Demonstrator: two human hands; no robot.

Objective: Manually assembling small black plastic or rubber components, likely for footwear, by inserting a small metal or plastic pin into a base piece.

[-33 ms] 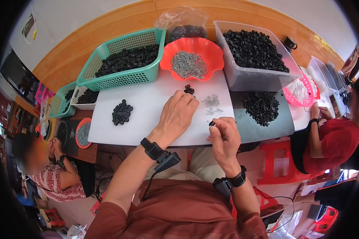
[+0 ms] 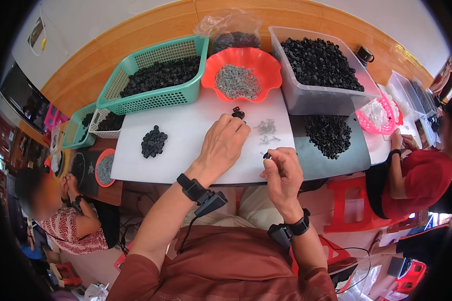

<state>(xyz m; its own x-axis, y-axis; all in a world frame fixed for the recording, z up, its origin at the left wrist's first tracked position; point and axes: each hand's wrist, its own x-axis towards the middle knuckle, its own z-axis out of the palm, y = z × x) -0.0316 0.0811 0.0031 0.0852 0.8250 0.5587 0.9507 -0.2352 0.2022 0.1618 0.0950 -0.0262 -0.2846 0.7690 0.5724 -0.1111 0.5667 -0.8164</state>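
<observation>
My left hand (image 2: 225, 141) rests over the white board (image 2: 186, 125), its fingers curled down and closed. Their tips are hidden under the hand, so I cannot make out what they hold. Just beyond its knuckles lie a few small black plastic parts (image 2: 238, 114). Near the board's front edge, my right hand (image 2: 285, 173) pinches a small black plastic part (image 2: 267, 156) between thumb and forefinger. Between and beyond the hands is a loose scatter of small metal screws (image 2: 267, 126). Left of my left hand sits a heap of black parts (image 2: 154, 141).
A red scalloped bowl (image 2: 273, 75) of screws stands at the back. A green basket (image 2: 186, 94) is on its left, a clear plastic bin (image 2: 316, 104) on its right, both holding black parts. More black rings (image 2: 329, 136) lie at right. People sit at either side.
</observation>
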